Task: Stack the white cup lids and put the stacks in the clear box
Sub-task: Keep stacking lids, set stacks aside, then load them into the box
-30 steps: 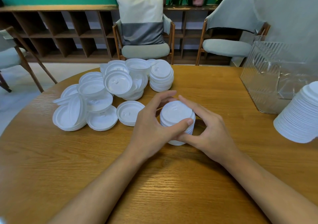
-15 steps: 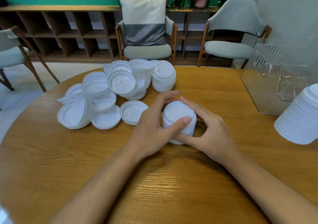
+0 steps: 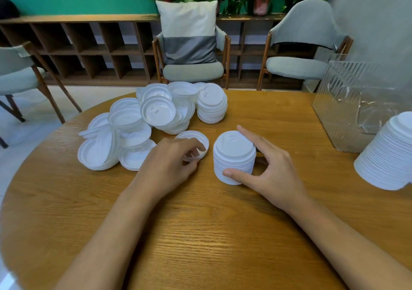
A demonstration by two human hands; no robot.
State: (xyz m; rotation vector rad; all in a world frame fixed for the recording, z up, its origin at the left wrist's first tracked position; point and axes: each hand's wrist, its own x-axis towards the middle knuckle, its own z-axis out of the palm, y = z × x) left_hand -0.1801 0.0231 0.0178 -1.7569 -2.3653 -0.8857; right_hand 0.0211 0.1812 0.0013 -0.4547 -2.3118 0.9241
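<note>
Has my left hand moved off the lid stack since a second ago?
Yes. The left hand came off the stack and went left to the loose lid beside it.

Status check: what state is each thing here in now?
left hand, pinches the loose lid by its rim.
loose lid, upside down.
right hand, grips the near stack.
near stack, upright.
far stack, upright, untouched.
lid pile, jumbled, unstacked.
tall stack, tilted, frame's right edge.
clear box, upright, open top.
</note>
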